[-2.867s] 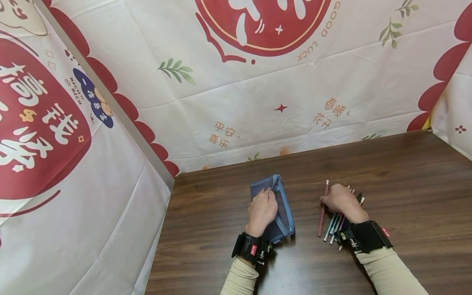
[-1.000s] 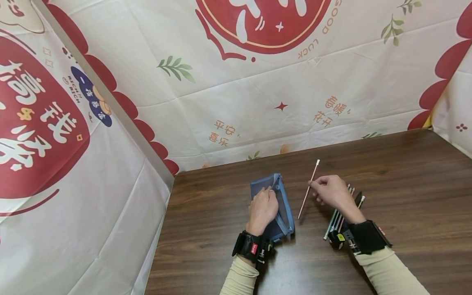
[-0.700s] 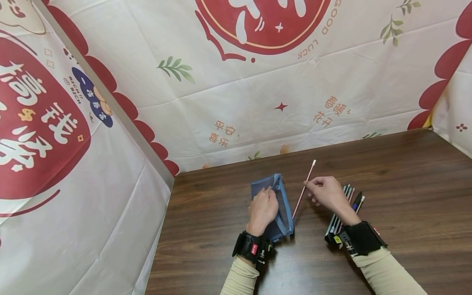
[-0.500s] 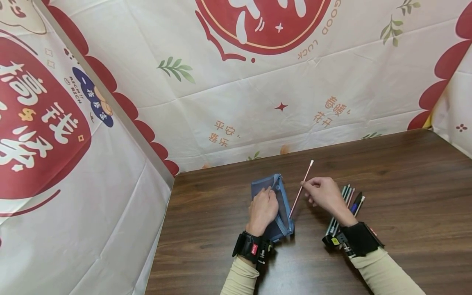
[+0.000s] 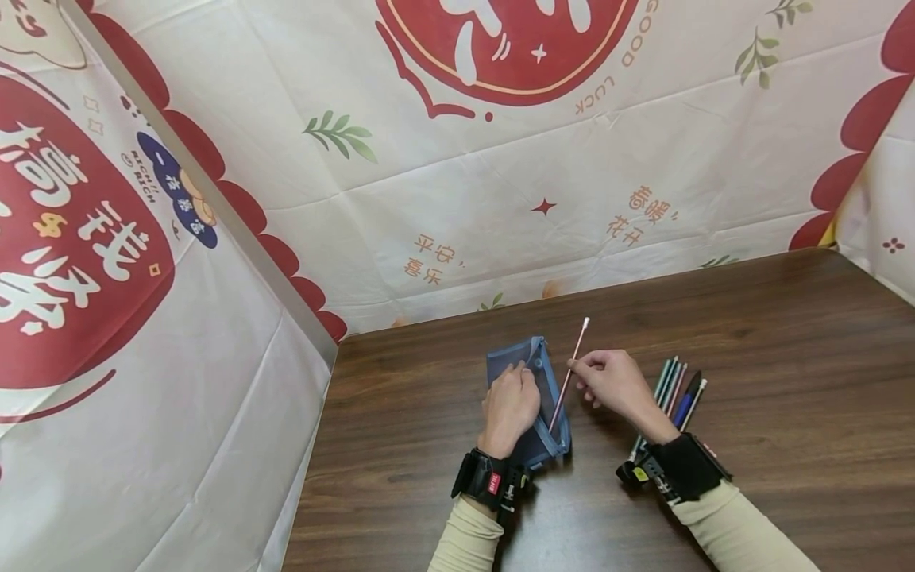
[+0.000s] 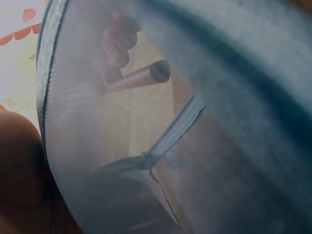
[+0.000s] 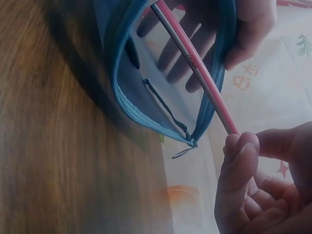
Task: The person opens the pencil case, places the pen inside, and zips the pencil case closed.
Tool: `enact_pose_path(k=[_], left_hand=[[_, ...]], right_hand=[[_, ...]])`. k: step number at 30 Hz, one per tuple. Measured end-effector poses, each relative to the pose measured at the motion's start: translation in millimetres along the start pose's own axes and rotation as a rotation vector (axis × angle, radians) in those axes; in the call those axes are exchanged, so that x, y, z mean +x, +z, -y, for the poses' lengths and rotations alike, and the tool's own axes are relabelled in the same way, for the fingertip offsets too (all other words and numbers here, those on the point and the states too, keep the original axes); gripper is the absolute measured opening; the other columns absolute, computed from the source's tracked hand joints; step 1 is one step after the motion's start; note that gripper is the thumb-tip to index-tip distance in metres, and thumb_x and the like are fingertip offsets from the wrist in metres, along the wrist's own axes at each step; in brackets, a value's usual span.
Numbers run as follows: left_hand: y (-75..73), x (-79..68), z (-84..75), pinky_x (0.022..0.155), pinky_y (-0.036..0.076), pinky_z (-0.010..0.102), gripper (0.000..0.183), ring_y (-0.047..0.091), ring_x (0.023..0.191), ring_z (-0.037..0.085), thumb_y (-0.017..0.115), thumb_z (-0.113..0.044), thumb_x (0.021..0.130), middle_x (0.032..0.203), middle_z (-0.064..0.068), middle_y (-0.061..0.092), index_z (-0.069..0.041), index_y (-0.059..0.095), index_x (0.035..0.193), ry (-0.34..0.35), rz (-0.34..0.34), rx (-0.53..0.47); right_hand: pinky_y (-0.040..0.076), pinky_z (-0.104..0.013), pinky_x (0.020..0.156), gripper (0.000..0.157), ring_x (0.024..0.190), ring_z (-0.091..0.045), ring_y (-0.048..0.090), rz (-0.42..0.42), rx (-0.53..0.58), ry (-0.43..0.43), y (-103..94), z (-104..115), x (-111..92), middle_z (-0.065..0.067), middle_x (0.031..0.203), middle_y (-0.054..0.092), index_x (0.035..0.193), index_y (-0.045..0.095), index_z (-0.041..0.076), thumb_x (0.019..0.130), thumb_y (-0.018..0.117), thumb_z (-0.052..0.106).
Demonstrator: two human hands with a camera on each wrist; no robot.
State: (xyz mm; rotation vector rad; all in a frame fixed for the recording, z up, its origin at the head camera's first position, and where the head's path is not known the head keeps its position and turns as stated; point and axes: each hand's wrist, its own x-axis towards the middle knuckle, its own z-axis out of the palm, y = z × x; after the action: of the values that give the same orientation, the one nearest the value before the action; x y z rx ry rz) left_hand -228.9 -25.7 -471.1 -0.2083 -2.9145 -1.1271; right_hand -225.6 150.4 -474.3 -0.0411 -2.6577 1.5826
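Your left hand (image 5: 510, 403) grips the blue pouch (image 5: 545, 372), its back turned up in the head view; seen from your right wrist, the thumb lies over the pouch's rim and the fingers show through the thin mesh. The pouch sits on the wooden table (image 5: 758, 342), nearer the back left corner than the back right one and well in from the left edge. Its mouth gapes toward your right hand (image 5: 613, 384).

With that right hand you pinch a pink pencil (image 5: 561, 395) between thumb and forefinger, the other fingers curled loosely beneath. The pencil is tilted, its pale-tipped end up toward the table's back edge and its lower end within the mouth of the pouch. Whether that end touches the inside, you cannot tell from these views.

To the right of the pouch, well apart from it, a loose bundle lies on the table: two teal pencils (image 5: 662, 381), another pink pencil (image 5: 678, 387), a dark pen with a blue section (image 5: 686, 405) and a pencil with a pale end (image 5: 695, 401). Your right wrist hides part of them. Behind the table's back edge hangs a white printed cloth (image 5: 429, 199).
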Motion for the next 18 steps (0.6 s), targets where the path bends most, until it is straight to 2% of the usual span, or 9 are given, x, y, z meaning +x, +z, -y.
enact_pose_path(k=[10, 18], left_hand=[[0.6, 0.3, -1.4, 0.098, 0.039, 0.06, 0.049, 0.046, 0.126, 0.031, 0.025, -0.031, 0.102, 0.14, 0.008, 0.054, -0.012, 0.057, 0.133, -0.009, -0.002, 0.009], [1.2, 0.7, -1.8, 0.099, 0.04, 0.058, 0.049, 0.045, 0.127, 0.031, 0.025, -0.031, 0.102, 0.14, 0.007, 0.054, -0.011, 0.058, 0.132, -0.008, -0.015, -0.007]], right_hand=[[0.054, -0.033, 0.043, 0.034, 0.049, -0.017, 0.059, 0.031, -0.012, -0.011, 6.0, -0.5, -1.3, -0.016, 0.067, 0.067, 0.084, 0.069, -0.001, 0.093, 0.058, 0.029], [0.045, -0.03, 0.038, 0.032, 0.043, -0.016, 0.052, 0.07, -0.072, -0.053, 7.3, 2.3, -3.3, -0.015, 0.063, 0.065, 0.078, 0.071, 0.001, 0.093, 0.057, 0.025]])
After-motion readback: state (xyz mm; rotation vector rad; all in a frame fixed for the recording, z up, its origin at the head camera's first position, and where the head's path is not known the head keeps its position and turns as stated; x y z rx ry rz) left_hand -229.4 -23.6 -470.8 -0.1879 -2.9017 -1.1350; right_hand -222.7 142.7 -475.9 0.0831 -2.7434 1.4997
